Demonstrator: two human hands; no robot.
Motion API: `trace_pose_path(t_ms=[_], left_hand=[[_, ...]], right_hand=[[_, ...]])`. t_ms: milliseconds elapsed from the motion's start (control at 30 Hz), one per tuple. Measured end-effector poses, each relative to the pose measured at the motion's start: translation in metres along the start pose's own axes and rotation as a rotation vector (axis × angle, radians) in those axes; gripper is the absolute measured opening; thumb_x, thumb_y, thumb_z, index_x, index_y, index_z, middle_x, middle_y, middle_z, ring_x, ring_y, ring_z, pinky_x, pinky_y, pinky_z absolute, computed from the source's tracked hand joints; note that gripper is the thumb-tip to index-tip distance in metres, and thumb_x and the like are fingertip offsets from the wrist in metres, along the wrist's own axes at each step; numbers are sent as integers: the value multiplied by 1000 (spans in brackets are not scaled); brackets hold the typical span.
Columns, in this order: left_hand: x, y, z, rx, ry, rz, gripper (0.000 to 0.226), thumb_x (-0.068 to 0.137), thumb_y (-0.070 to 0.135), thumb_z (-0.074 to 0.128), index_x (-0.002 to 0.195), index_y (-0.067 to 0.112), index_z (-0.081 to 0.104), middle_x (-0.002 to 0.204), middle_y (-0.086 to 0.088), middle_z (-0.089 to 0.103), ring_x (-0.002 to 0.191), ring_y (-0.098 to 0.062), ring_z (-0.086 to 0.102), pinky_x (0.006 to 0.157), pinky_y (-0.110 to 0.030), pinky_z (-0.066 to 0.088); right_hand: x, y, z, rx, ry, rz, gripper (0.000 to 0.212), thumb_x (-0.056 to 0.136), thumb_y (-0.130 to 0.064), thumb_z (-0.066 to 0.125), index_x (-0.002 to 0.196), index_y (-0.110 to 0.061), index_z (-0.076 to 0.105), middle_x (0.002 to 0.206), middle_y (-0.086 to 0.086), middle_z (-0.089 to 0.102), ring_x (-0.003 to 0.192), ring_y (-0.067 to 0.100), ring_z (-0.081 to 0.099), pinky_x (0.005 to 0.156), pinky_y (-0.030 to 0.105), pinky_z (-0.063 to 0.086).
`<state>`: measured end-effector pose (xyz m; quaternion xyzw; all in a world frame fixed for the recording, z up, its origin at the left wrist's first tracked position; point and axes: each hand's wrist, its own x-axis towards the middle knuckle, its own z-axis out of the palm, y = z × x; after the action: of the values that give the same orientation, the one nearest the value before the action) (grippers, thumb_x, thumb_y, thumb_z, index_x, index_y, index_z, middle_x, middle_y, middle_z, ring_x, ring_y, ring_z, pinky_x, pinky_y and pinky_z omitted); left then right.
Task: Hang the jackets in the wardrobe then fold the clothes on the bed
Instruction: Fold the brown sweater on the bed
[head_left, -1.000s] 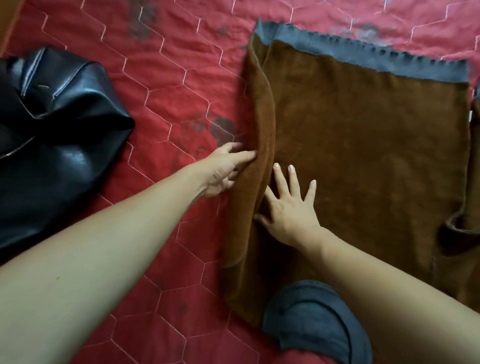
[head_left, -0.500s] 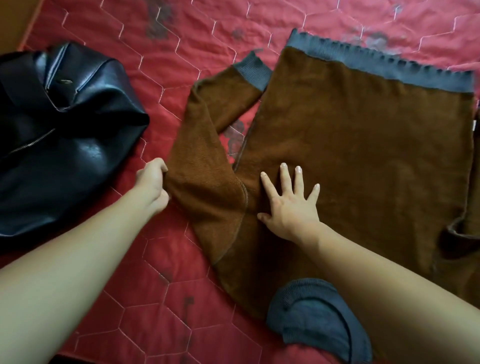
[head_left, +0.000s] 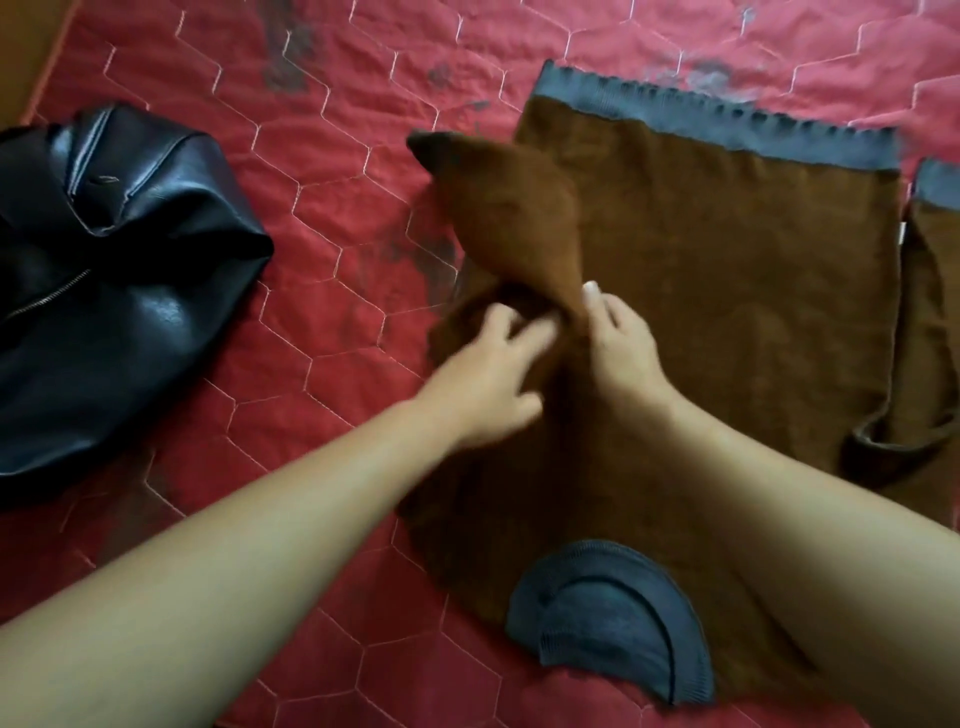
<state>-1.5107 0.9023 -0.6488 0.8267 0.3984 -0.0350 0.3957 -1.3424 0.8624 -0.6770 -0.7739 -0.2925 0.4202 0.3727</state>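
Head view: the brown sweater (head_left: 727, 312) lies flat on the bed (head_left: 337, 130) toward 3 o'clock; its sleeve (head_left: 514, 223) has swung inward from 9 o'clock. Fingers of the right hand (head_left: 623, 348) pinch it; the left hand (head_left: 488, 379) is blurred, grip unclear. Folding looks underway; the black jacket (head_left: 119, 291) remains unhung.

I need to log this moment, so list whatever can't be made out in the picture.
Left hand: motion blur in the head view; its grip on the raised sleeve is unreadable.
Right hand: thumb hidden beside the raised sleeve; hold unclear.
Black jacket: head view, cut off by the left edge.
Other sleeve: head view, cut off by the right edge.
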Motion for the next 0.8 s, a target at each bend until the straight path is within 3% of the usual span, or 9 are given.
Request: trace_pose_path(t_ms=[67, 133, 333, 400, 500, 567, 633, 733, 800], left_hand=[[0, 8, 31, 298, -249, 31, 81, 90, 47, 62, 159, 35, 21, 159, -8, 15, 144, -32, 29, 113, -49, 38], [-1, 5, 49, 446, -291, 62, 72, 93, 55, 52, 158, 35, 27, 164, -5, 15, 150, -27, 13, 115, -53, 29], [5, -25, 45, 363, 201, 31, 45, 91, 25, 61, 135, 22, 60, 149, -10, 43, 143, -29, 34, 112, -51, 34], [17, -34, 37, 390, 246, -86, 55, 92, 28, 62, 144, 23, 49, 148, -10, 42, 140, -30, 37, 114, -50, 32], [35, -52, 22, 205, 174, -233, 58, 91, 36, 66, 143, 23, 44, 134, -6, 53, 125, -28, 52, 103, -45, 44], [39, -62, 12, 144, 90, -223, 41, 90, 37, 67, 125, 25, 51, 114, -1, 63, 108, -26, 62, 88, -41, 49], [42, -69, 2, 206, 11, -210, 30, 90, 37, 68, 111, 24, 51, 98, 0, 66, 96, -28, 64, 78, -40, 49], [51, -65, -10, 250, -99, -260, 27, 88, 40, 68, 104, 26, 51, 95, 0, 67, 94, -28, 64, 79, -40, 52], [62, -55, -14, 240, -147, -264, 28, 85, 44, 66, 105, 29, 54, 98, 3, 66, 94, -24, 63, 82, -40, 53]], right_hand=[[5, -2, -18, 13, 11, 31, 58, 95, -71, 46, 130, -28, 60, 119, -10, 66, 113, 9, 62, 93, 29, 48], [8, 9, -32, -160, -51, -20, 72, 89, -73, 55, 148, -34, 42, 143, -5, 52, 130, 12, 50, 106, 34, 45], [14, 34, -36, -954, -165, -294, 103, 86, -28, 72, 157, -42, -1, 168, 7, -6, 156, 34, 3, 115, 60, 35], [19, 35, -22, -1169, -141, -532, 98, 87, -21, 65, 160, -34, 2, 168, 12, -1, 155, 38, 4, 115, 61, 31], [34, 28, -18, -1198, -59, -635, 67, 91, -17, 55, 153, -23, 31, 147, 14, 43, 131, 38, 43, 93, 49, 44], [43, 29, -27, -1023, 75, -483, 35, 91, -15, 53, 125, -20, 54, 119, 9, 57, 103, 32, 54, 76, 43, 46], [50, 30, -39, -658, 200, -74, 19, 89, -17, 48, 104, -20, 60, 105, 4, 60, 92, 28, 59, 77, 43, 53], [51, 32, -61, 68, 376, 549, 34, 91, -19, 43, 121, -19, 59, 109, 7, 61, 91, 30, 61, 86, 48, 59], [48, 34, -71, 124, 341, 646, 39, 95, -21, 47, 134, -14, 47, 121, 9, 58, 90, 28, 59, 81, 47, 61]])
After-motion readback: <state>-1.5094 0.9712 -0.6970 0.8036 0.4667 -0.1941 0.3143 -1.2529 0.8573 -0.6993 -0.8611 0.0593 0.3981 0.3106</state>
